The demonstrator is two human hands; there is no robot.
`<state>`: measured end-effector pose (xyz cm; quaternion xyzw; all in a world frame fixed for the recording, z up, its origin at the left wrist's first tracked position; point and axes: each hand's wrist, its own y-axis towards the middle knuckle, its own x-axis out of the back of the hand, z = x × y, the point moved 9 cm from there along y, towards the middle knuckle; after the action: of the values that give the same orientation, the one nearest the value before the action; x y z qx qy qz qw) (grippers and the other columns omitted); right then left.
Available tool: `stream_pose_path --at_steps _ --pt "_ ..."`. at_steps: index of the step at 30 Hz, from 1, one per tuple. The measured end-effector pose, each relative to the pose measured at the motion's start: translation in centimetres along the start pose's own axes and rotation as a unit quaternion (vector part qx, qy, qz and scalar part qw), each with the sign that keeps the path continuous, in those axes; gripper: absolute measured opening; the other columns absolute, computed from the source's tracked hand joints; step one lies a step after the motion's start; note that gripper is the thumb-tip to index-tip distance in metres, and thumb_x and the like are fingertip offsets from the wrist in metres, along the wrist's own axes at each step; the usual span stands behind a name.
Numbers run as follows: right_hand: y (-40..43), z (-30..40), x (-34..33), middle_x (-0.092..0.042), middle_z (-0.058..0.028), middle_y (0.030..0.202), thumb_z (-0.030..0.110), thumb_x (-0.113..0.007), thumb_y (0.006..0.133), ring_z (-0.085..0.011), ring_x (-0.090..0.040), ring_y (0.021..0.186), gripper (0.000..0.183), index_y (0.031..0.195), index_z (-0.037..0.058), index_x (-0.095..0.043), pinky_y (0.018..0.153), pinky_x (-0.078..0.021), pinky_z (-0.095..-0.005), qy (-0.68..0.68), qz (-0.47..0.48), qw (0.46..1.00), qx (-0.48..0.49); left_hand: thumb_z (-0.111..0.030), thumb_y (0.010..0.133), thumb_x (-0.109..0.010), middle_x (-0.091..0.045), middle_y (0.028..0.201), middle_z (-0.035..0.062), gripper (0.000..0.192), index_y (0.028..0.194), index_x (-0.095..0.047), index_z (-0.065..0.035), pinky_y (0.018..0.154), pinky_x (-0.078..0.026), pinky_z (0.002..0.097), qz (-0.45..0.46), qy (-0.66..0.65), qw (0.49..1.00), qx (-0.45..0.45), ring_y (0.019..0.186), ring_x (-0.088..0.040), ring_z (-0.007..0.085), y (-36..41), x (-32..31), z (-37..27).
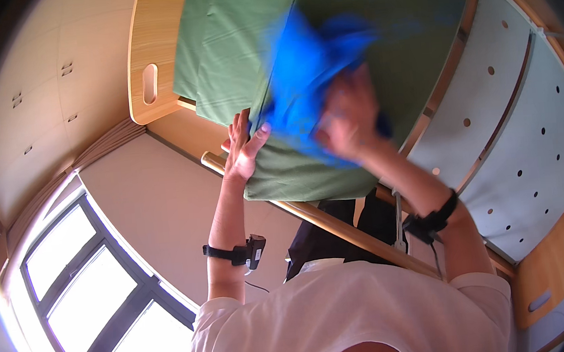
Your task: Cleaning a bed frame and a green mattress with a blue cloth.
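A blue cloth (298,79), blurred by motion, lies over a green padded mattress or cushion (220,45). My right hand (349,115) grips the cloth near its lower right part, its fingers blurred. At the cushion's left edge, my left hand (244,151) rests with its fingers spread and thumb apart, close to the cloth's lower left corner. The side of the cushion towards me is a paler green than its dark upper right area. Black bands with small devices are strapped round both my forearms.
A wooden end board (162,45) with a slot stands at the upper left. A rounded wooden rail (337,226) crosses below the cushion. White perforated panels (483,58) in a wooden frame are on the right, and a window (90,288) is at the lower left.
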<state>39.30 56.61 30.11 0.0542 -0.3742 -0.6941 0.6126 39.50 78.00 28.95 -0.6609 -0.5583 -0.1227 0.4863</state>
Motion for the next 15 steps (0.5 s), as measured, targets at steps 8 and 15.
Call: stream_pose_path --at_steps 8,15 --pt "-17.4 2.0 -0.5 -0.051 0.0083 0.131 0.026 -0.052 0.081 -0.0153 -0.045 0.124 0.041 0.121 0.0343 -0.055 0.112 -0.0238 -0.0411 -0.010 0.339 0.880 0.332 -0.062 0.077 -0.054 -0.043 0.123 0.0180 0.082 0.132 -0.039 -0.0014 0.103 -0.024 0.0449 -0.012 0.030 0.999 -0.014 0.119 -0.036 0.0347 0.0 0.2 0.1" --pt "-2.6 -12.9 8.3 -0.048 -0.0251 0.126 0.008 -0.059 0.075 -0.0480 -0.046 0.114 0.041 0.115 0.0022 -0.057 0.094 -0.0420 -0.0498 -0.219 -0.018 0.973 -0.065 -0.063 0.076 -0.054 -0.043 0.125 0.0157 0.085 0.134 -0.037 -0.0032 0.104 -0.023 0.0442 -0.001 -0.002 1.000 -0.001 0.126 -0.032 0.0332 0.8 0.1 0.0"
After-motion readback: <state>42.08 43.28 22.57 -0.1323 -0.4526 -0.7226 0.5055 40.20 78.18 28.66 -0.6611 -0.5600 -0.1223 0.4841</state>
